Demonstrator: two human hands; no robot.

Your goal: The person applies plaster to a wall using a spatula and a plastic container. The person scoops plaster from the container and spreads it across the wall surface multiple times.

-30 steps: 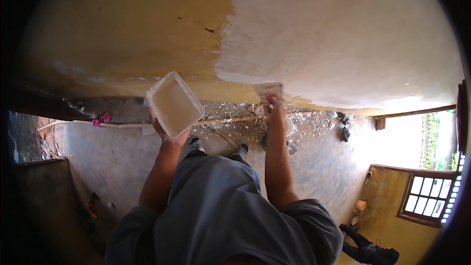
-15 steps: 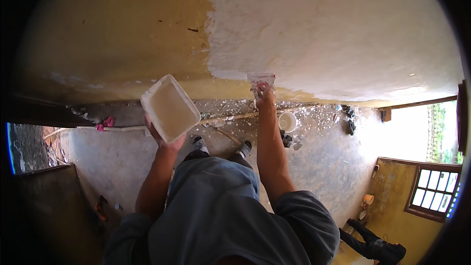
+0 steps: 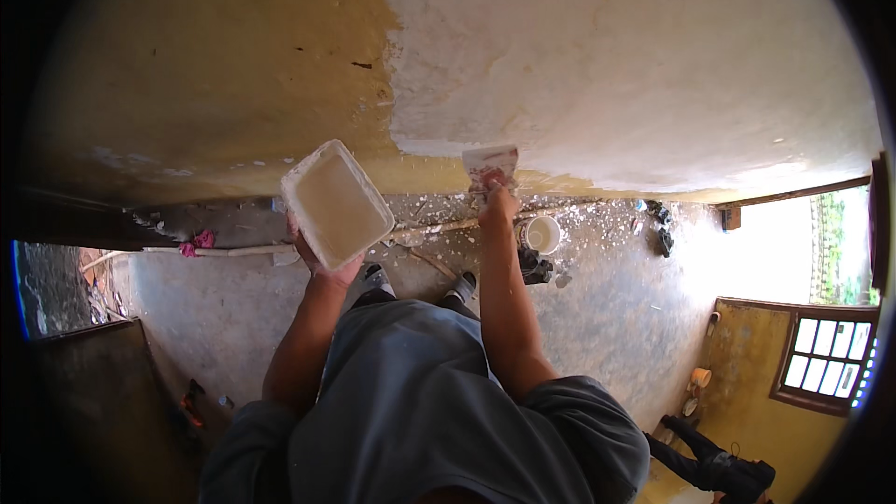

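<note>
Pale putty fills the white rectangular tub (image 3: 336,203) gripped from beneath by the left hand (image 3: 322,261), while a putty knife (image 3: 490,166) is clamped in the right hand (image 3: 497,201) against the wall (image 3: 607,56) (a white bucket (image 3: 541,234) stands on the floor below).

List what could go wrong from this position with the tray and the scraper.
1. The left hand holds the white tray tilted, so the pale filler in it might slide out.
2. The right hand presses the scraper blade at the low edge of the white patch; filler could drop onto the shoes.
3. The debris and small white bucket lie near the feet, a likely trip hazard.
</note>
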